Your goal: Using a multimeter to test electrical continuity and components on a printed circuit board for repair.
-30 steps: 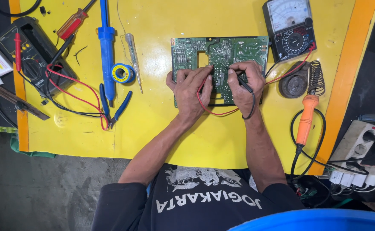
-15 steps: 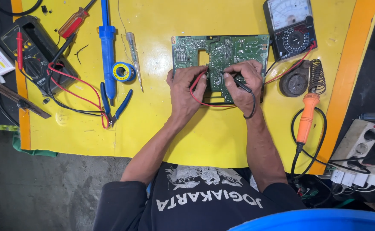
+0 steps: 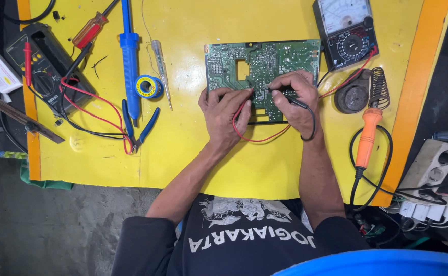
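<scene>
A green circuit board (image 3: 265, 61) lies flat on the yellow table (image 3: 193, 153). My left hand (image 3: 224, 115) pinches a red test probe (image 3: 247, 97) whose tip touches the board near its middle. My right hand (image 3: 295, 99) grips a black test probe (image 3: 298, 102), its tip also on the board close to the red one. Red and black leads (image 3: 336, 82) run from the probes to an analog multimeter (image 3: 345, 31) at the upper right.
An orange-handled soldering iron (image 3: 368, 134) rests by its coil stand (image 3: 359, 92) at the right. At the left lie a blue desoldering pump (image 3: 129, 56), solder roll (image 3: 147, 86), blue pliers (image 3: 137, 128), screwdrivers and a black digital meter (image 3: 45, 66). A power strip (image 3: 433, 168) sits far right.
Both hands have shifted slightly, and the probe tips now sit a little higher on the board. The red lead loops lower below my left hand.
</scene>
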